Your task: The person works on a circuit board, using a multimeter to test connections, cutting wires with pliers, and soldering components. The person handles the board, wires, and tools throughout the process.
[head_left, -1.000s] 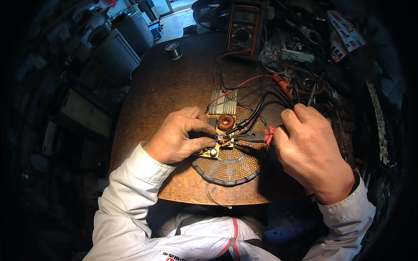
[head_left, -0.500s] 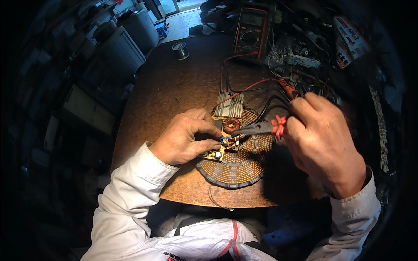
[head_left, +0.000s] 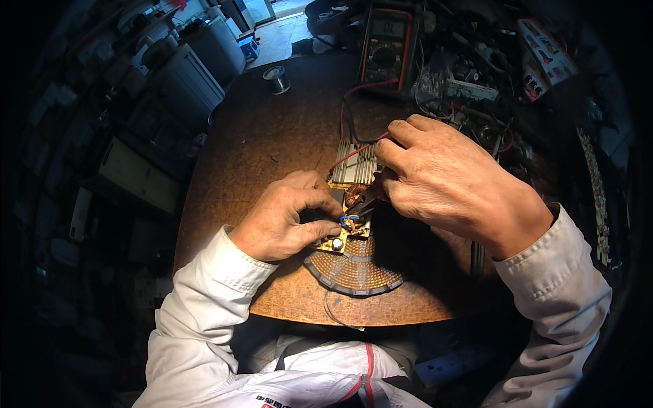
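A small circuit board point(head_left: 348, 244) with a silver finned heatsink point(head_left: 351, 167) and a copper-wound ring coil point(head_left: 354, 193) lies over a round, ribbed heating coil disc point(head_left: 354, 275). My left hand point(head_left: 282, 214) closes thumb and index finger at the board's edge, close to blue and pale wires point(head_left: 349, 221). In my right hand point(head_left: 452, 173), a pair of long-nose pliers point(head_left: 367, 200) reaches down, its dark jaws at those wires. The hand hides the pliers' handles and part of the disc. Whether the jaws grip a wire is too small to tell.
A multimeter point(head_left: 386, 51) stands at the back of the wooden table point(head_left: 238, 149), its red lead point(head_left: 360, 156) crossing the heatsink. A solder spool point(head_left: 277, 80) sits at the back left. Cluttered parts and cables point(head_left: 469, 88) fill the back right. A thin wire point(head_left: 331, 309) hangs near the front edge.
My right hand has swung left and turned over the disc, bringing the pliers' jaws closer to the wires on the board. My left hand has stayed nearly in place.
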Tool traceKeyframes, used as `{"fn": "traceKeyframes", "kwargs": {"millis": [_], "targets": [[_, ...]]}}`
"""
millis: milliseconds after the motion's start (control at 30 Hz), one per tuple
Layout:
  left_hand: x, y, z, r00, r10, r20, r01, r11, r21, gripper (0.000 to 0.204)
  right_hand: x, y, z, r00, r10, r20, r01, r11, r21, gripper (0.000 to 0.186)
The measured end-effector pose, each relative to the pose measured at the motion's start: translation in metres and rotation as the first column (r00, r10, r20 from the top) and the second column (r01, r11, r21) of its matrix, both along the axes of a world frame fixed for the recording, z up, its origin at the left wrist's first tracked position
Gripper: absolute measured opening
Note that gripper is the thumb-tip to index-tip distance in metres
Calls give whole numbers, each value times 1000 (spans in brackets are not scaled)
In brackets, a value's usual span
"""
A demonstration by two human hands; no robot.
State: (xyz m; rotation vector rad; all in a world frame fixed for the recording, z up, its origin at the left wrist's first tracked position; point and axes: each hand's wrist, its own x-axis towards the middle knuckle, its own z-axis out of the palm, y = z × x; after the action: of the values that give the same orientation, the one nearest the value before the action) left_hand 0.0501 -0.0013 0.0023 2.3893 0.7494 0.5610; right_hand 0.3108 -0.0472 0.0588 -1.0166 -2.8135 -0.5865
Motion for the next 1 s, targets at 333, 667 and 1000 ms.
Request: {"fn": "traceKeyframes", "kwargs": {"millis": [333,667,1000], "targets": [[1,-1,1,1000,16,-6,-17,1000,-17,22,0,-4,-6,1000,-2,-13,2,1000,-11,11],[0,1,0,999,20,-32,-19,1000,22,27,-9,-18,-11,1000,-29,11,27,990,142,11],[0,1,1,999,7,-47,-4,998,66,27,-27,-39,-10,970,-134,202,64,946,317,19]]}}
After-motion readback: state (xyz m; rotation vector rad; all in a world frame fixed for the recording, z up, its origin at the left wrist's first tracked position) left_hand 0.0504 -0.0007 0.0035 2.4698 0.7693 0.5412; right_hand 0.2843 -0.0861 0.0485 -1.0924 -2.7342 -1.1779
